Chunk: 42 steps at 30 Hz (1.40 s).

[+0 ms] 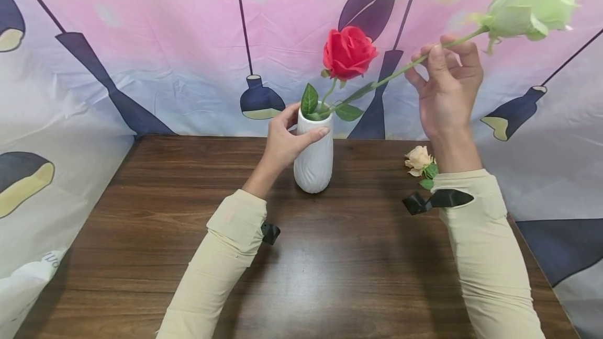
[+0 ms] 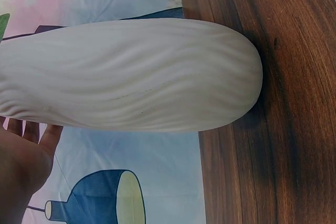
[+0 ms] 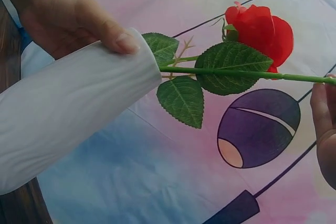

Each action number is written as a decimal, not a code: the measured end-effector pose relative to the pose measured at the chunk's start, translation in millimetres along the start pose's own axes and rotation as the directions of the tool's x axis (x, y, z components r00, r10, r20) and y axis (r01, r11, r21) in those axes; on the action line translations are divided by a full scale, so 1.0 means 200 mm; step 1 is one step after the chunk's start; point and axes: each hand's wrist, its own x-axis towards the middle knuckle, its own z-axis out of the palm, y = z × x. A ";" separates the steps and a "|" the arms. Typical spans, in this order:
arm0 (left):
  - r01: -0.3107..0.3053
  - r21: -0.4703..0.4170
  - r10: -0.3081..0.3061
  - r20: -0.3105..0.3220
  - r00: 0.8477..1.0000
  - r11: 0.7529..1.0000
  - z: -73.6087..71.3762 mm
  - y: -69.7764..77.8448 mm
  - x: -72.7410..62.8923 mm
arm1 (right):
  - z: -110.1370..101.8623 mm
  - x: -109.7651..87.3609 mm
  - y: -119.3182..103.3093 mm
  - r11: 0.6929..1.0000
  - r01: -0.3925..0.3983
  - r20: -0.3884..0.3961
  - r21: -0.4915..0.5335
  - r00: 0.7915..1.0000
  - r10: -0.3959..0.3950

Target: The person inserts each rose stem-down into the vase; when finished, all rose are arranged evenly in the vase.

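- Closest to the camera were two cream sleeves [image 1: 480, 245], with the dark wood table [image 1: 188, 198] running away beneath them.
- Right hand [image 1: 447, 82] was up high on the right, thumb and fingertips pinching the stem [image 1: 400, 70] of a pale green rose [image 1: 529, 4] below its bloom. The stem slanted down left to the vase mouth; couldn't tell how far in its tip sat.
- My guess: that rose was super light, stem bendy but firm enough to steer. Big bloom made it top-heavy, so I'd have held the bare stem and left the petals alone, since they looked soft and crushable.
- A peach rose [image 1: 419, 160] lay on the table near the right forearm, partly hidden by it.
- White ribbed vase [image 1: 313, 161] stood upright toward the table's far edge. Left hand [image 1: 287, 137] gripped it just below the rim, thumb in front, fingers round the far side. Looked like ceramic: hard, smoothish, probably breakable. Lower down, the body would've been a steadier hold.
- Red rose [image 1: 349, 52] stood in the vase, leaves [image 1: 348, 112] crowding the rim.
- Printed backdrop [image 1: 179, 41] hung behind everything.
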 end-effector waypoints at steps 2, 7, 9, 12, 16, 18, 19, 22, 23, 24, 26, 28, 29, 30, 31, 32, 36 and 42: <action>0.000 0.000 0.000 -0.001 1.000 1.000 0.00 0.00 0.00 | 0.00 0.00 0.01 1.000 0.006 0.009 -0.020 1.000 -0.006; 0.003 -0.004 -0.003 0.001 1.000 1.000 0.00 0.00 0.00 | 0.00 -0.01 0.03 0.999 0.002 0.020 -0.042 1.000 -0.001; 0.002 -0.004 -0.002 0.001 1.000 1.000 0.00 0.00 0.00 | -0.01 -0.02 0.04 0.999 -0.005 0.022 -0.039 1.000 0.006; -0.002 -0.002 0.002 0.001 1.000 1.000 0.00 0.00 0.00 | -0.01 -0.03 0.05 0.999 -0.011 0.039 -0.040 0.999 0.013; -0.006 0.001 0.006 0.000 1.000 1.000 0.00 0.00 0.00 | -0.01 -0.04 0.07 0.998 -0.014 0.071 -0.055 0.997 0.018; -0.004 -0.001 0.004 0.000 1.000 1.000 0.00 0.00 0.00 | -0.01 -0.04 0.08 0.998 -0.017 0.082 -0.062 0.996 0.022; -0.003 -0.003 0.003 0.001 1.000 1.000 0.00 0.00 0.00 | -0.01 -0.05 0.08 0.998 -0.018 0.087 -0.067 0.996 0.024; 0.004 -0.006 -0.004 0.003 1.000 1.000 0.00 -0.01 0.00 | -0.01 -0.05 0.09 0.996 -0.019 0.100 -0.082 0.995 0.027; 0.006 -0.007 -0.006 0.004 1.000 1.000 0.00 -0.01 0.00 | -0.01 -0.06 0.09 0.996 -0.016 0.103 -0.092 0.994 0.025; 0.008 -0.008 -0.008 0.004 1.000 1.000 0.00 0.00 0.00 | -0.01 -0.06 0.10 0.994 -0.012 0.107 -0.106 0.994 0.023; 0.010 -0.009 -0.010 0.003 1.000 1.000 0.00 0.00 0.00 | 0.00 -0.06 0.11 0.991 0.000 0.115 -0.136 0.993 0.016; 0.010 -0.010 -0.010 0.002 1.000 1.000 0.00 0.00 0.00 | 0.00 -0.07 0.11 0.987 0.006 0.121 -0.158 0.993 0.013; 0.010 -0.012 -0.010 0.002 1.000 1.000 0.00 0.00 0.00 | 0.01 -0.07 0.12 0.986 0.011 0.124 -0.168 0.992 0.011; 0.009 -0.013 -0.009 0.002 1.000 1.000 0.00 0.00 0.00 | 0.01 -0.07 0.12 0.985 0.013 0.128 -0.175 0.992 0.010; 0.009 -0.013 -0.009 0.003 1.000 1.000 0.00 0.00 0.00 | 0.01 -0.08 0.12 0.984 0.014 0.129 -0.177 0.992 0.009; 0.009 -0.014 -0.009 0.003 1.000 1.000 0.00 0.00 0.00 | 0.01 -0.08 0.12 0.983 0.015 0.131 -0.183 0.991 0.009; 0.011 -0.014 -0.011 0.006 1.000 1.000 0.00 0.00 0.00 | 0.01 -0.08 0.13 0.982 0.012 0.132 -0.189 0.991 0.013; 0.013 -0.014 -0.013 0.006 1.000 1.000 0.00 0.00 0.00 | 0.00 -0.08 0.14 0.984 -0.009 0.125 -0.180 0.992 0.032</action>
